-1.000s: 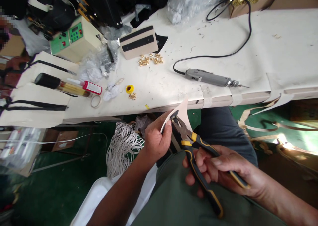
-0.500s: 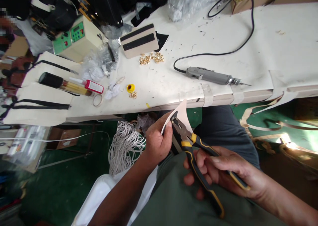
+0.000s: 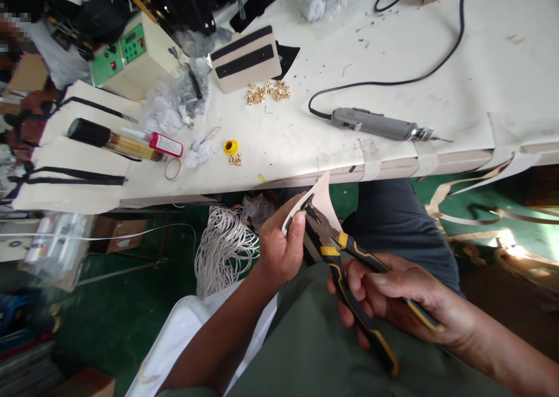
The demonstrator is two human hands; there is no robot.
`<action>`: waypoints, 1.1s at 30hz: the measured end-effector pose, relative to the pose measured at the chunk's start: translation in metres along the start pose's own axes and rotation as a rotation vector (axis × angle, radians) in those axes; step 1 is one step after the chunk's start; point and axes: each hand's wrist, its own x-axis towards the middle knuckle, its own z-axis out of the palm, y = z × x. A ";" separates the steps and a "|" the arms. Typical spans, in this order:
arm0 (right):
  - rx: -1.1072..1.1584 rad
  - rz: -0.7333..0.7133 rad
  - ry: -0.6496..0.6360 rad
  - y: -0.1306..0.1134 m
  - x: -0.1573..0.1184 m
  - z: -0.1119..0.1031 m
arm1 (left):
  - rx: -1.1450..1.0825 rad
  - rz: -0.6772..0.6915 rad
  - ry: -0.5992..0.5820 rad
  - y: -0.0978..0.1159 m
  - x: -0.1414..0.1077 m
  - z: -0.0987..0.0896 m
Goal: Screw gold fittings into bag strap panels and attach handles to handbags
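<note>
**Pliers [image 3: 346,298] nosed up to the beige panel [image 3: 326,202], both held off the near bench edge**

White-topped bench [image 3: 502,53] runs across the far side. On it: boxy machine with green control faces [image 3: 135,56] at left, grey corded power tool [image 3: 375,124] lying flat toward the right, long side roughly along the edge.

Key relation: panel is ahead and to the left of the right hand [image 3: 393,285], just short of the bench edge, tilted. Left hand is nearer, right on it. Pliers' long axis is diagonal, nose up-left at the panel, handles down-right. Nose overlaps the panel's dark strip; actual bite at the tips too small to tell.

Left hand [image 3: 282,243]: closed in a pinch, thumb on the near face, fingers mostly hidden behind.

Right hand: part-curled around the pliers, thumb over one handle, fingertips showing past the other. Handles spread apart, so not a full squeeze.

Smallest: gold fittings [image 3: 255,96] piled mid-bench, a yellow ring-like piece [image 3: 230,147] nearer the edge, more little gold bits [image 3: 236,160] just beside it.
</note>
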 end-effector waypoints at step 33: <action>-0.236 0.124 0.128 -0.025 0.006 0.001 | -0.299 -0.145 -0.019 -0.002 0.011 -0.011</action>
